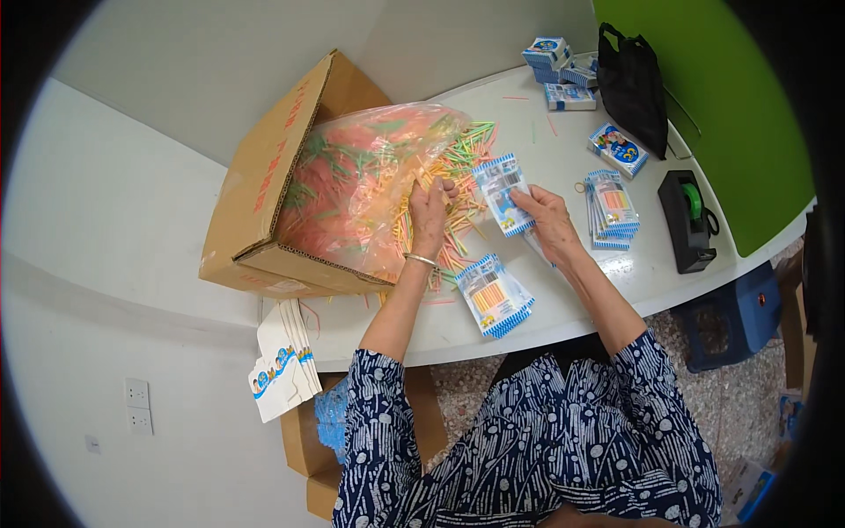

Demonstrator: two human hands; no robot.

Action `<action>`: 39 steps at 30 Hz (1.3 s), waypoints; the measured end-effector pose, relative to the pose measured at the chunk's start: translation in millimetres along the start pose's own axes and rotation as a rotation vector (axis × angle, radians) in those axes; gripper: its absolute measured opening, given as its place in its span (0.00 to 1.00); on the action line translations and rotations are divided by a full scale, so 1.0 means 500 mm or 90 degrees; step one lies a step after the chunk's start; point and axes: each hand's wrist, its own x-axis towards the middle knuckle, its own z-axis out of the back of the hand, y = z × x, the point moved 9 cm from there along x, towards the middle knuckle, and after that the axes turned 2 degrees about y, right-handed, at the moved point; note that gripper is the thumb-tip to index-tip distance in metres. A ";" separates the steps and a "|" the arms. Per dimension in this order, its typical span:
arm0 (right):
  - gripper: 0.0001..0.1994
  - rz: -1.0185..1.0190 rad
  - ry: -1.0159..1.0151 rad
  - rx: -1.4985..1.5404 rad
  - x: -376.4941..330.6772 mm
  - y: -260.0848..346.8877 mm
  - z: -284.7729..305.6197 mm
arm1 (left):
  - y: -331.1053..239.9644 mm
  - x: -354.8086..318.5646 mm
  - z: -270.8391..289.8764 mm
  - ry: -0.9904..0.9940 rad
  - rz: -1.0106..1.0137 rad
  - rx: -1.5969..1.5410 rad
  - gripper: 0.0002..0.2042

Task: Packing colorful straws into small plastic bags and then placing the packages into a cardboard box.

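Note:
My left hand point(430, 211) is closed at the edge of a spilled heap of thin pink, yellow, orange and green sticks point(473, 145), with a few yellow sticks in its fingers. My right hand point(550, 222) pinches a small clear plastic packet point(500, 195) with blue-and-white striped ends, held up over the table. Part of another packet lies beneath that hand. Between my forearms, a stack of packets filled with coloured sticks point(495, 297) rests near the table's front edge. The sticks spill out of a large clear bag point(352, 176) inside a tipped cardboard box point(264, 189).
Right of my hands lie more filled packets point(612, 207) and a black tape dispenser point(687, 220). Small printed boxes point(547, 55) and a black bag point(634, 88) stand at the back. Flat white cartons point(286, 363) overhang the left edge. A blue stool point(731, 317) is below.

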 end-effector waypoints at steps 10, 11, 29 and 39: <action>0.09 -0.020 0.062 -0.126 -0.004 -0.023 0.006 | -0.031 -0.002 0.006 0.003 -0.047 0.290 0.15; 0.09 -0.021 0.064 -0.125 -0.005 -0.022 0.002 | -0.029 0.000 0.012 0.011 -0.044 0.314 0.15; 0.13 -0.105 0.194 -0.174 -0.027 -0.025 -0.019 | -0.143 -0.040 -0.082 0.142 -0.036 -0.074 0.18; 0.16 -0.168 0.244 -0.086 -0.037 -0.043 -0.030 | -0.149 -0.089 -0.122 0.144 -0.012 -0.141 0.20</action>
